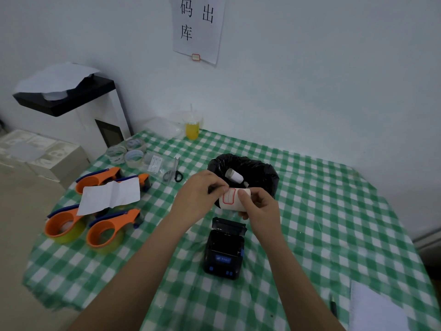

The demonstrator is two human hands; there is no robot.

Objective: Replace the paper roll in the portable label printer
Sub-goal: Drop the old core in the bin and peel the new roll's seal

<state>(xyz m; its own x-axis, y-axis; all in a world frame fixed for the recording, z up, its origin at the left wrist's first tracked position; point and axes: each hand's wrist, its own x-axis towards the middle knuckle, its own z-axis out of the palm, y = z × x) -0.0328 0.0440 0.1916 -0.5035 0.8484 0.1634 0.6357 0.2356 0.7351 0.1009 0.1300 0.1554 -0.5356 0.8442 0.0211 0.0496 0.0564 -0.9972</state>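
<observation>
A black portable label printer (224,250) sits on the green checked tablecloth with its lid flipped open and its paper bay showing. Above it I hold a white label roll (231,199) with red-bordered labels. My right hand (259,206) grips the roll from the right, thumb on its front. My left hand (202,187) pinches the roll's upper left edge with its fingertips. Behind the roll stands a bin lined with a black bag (259,172); a small white roll core (235,176) lies inside it.
Three orange tape dispensers (105,235) and a folded white sheet (112,195) lie at the left. Scissors (173,173), clear tape rolls (133,157) and a yellow drink cup (192,129) stand further back. White paper (377,309) and a pen (333,305) lie at the bottom right.
</observation>
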